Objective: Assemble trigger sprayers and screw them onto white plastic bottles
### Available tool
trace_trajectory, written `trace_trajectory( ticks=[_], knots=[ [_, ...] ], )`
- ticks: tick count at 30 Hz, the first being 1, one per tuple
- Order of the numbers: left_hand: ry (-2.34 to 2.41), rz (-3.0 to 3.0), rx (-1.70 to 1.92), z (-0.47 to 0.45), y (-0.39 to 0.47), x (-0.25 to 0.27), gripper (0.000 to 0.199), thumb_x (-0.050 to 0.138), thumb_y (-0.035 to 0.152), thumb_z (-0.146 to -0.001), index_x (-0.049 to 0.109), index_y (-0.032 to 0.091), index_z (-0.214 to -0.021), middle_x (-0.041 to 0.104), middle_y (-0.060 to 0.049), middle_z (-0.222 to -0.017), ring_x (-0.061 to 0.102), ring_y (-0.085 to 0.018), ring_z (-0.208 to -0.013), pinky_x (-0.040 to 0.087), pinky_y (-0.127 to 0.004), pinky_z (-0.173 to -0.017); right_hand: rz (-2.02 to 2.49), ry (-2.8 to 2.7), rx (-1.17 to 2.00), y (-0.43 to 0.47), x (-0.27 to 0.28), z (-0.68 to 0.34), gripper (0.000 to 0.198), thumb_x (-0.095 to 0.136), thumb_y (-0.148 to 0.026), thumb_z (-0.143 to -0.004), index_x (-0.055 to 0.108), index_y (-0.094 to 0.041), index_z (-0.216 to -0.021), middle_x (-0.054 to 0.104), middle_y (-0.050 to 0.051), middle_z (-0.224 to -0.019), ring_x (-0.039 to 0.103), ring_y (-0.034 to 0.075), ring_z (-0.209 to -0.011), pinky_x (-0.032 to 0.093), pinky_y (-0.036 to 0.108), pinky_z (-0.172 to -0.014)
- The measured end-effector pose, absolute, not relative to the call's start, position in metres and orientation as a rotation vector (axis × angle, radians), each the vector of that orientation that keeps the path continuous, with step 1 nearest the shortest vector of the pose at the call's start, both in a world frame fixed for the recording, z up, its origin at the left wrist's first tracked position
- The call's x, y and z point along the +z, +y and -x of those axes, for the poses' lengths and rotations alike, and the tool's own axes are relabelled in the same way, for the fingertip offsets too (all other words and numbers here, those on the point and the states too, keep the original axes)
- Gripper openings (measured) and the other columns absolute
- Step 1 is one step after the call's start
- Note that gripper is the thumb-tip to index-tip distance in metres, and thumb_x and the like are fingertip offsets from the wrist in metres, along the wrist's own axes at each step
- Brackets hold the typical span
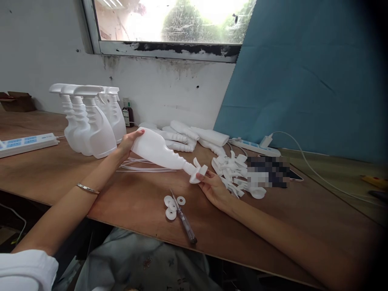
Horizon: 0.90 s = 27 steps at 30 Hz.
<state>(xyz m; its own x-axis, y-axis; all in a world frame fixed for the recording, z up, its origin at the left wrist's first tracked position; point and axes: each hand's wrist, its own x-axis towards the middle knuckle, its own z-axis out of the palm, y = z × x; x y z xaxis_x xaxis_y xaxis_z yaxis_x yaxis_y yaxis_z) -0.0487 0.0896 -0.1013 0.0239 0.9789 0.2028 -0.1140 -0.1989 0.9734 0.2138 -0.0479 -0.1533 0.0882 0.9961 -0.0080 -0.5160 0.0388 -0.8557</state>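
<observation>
A white plastic spray bottle (159, 149) is held tilted above the table, its base to the left and its neck pointing right and down. My left hand (129, 142) grips it around the base. At the neck end, my right hand (212, 186) has its fingers closed on a white spray head (195, 171), which meets the bottle's neck. Whether it is screwed on I cannot tell. Below lie several white ring washers (171, 207) and a screwdriver (185, 222) with a clear handle. Thin white tubes (145, 166) lie behind the bottle.
Several assembled spray bottles (100, 129) stand at the left, near a power strip (28, 144). Empty bottles (209, 135) lie at the back, and loose white sprayer parts (232, 169) are piled right of my right hand. A charger (266, 141) trails a white cable.
</observation>
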Motion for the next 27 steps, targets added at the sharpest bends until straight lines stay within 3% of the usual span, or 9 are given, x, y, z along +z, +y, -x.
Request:
trace_trajectory(
  ticks=[8,15,22,27],
  knots=[
    [1.039,-1.364,1.390,0.042,0.089,-0.107,0.048,0.065,0.052,-0.059,0.065,0.012,-0.084,0.063,-0.007,-0.069,0.055,-0.017,-0.054,0.040,-0.022,-0.044,0.908,-0.986,1.086,-0.056,-0.155,-0.211,0.038,0.074,-0.022,-0.059,0.056,-0.023,-0.093,0.062,-0.001,-0.095,0.056,0.015,-0.093,0.047,0.026,-0.078],
    [1.035,-1.375,1.355,0.031,0.082,-0.113,0.050,0.063,0.055,-0.059,0.063,0.013,-0.087,0.062,-0.006,-0.071,0.055,-0.017,-0.054,0.038,-0.022,-0.043,1.143,-1.233,0.731,-0.061,-0.158,-0.212,0.039,0.073,-0.029,-0.061,0.055,-0.023,-0.094,0.058,-0.002,-0.087,0.052,0.014,-0.078,0.043,0.025,-0.069],
    [1.100,-1.295,1.507,0.027,0.079,-0.113,0.055,0.067,0.052,-0.057,0.052,0.015,-0.094,0.056,-0.004,-0.076,0.052,-0.014,-0.057,0.038,-0.022,-0.047,1.151,-1.053,0.867,-0.055,-0.159,-0.215,0.038,0.074,-0.035,-0.060,0.055,-0.019,-0.089,0.061,0.001,-0.086,0.058,0.016,-0.071,0.049,0.031,-0.067],
    [1.061,-1.373,1.556,0.026,0.079,-0.117,0.044,0.062,0.054,-0.061,0.048,0.017,-0.081,0.051,0.000,-0.069,0.047,-0.012,-0.055,0.035,-0.021,-0.048,1.107,-0.955,1.033,-0.058,-0.153,-0.213,0.034,0.071,-0.040,-0.064,0.055,-0.018,-0.085,0.066,0.002,-0.077,0.062,0.016,-0.057,0.052,0.029,-0.052]
  ],
)
